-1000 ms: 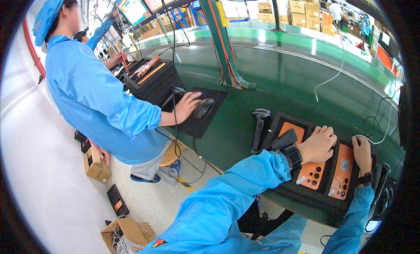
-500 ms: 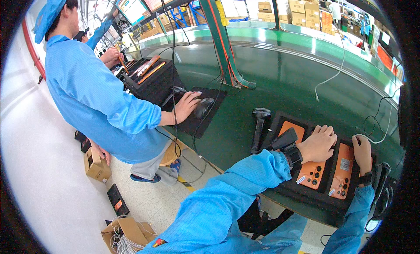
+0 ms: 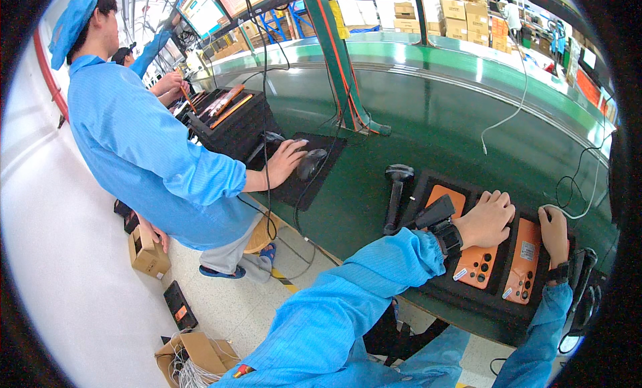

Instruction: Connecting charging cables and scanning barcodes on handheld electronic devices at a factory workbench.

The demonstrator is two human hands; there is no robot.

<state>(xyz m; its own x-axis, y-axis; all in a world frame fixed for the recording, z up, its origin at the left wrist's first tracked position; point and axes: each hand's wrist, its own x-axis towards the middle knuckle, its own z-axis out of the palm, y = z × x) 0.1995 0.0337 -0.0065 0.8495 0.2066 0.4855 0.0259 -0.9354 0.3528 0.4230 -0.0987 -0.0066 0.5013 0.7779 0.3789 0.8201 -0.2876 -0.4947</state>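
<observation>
Three orange phones lie back up in a black padded tray (image 3: 496, 276). My left hand (image 3: 485, 222) rests over the upper part of the middle phone (image 3: 476, 266), fingers curled and fingertips hidden. My right hand (image 3: 554, 234) is closed beside the upper right edge of the right phone (image 3: 521, 268), which bears a white label. A white cable (image 3: 576, 217) runs to the fingers of that hand; whether they grip it is hidden. The left phone (image 3: 449, 196) is partly covered by the black device (image 3: 436, 214) on my left wrist.
A black handheld scanner (image 3: 397, 195) lies left of the tray on the green table (image 3: 364, 217). A second white cable (image 3: 503, 124) hangs beyond it. At left, a co-worker in blue (image 3: 144, 141) keeps a hand on a black mouse (image 3: 311, 165). A green post (image 3: 341, 74) stands at the back.
</observation>
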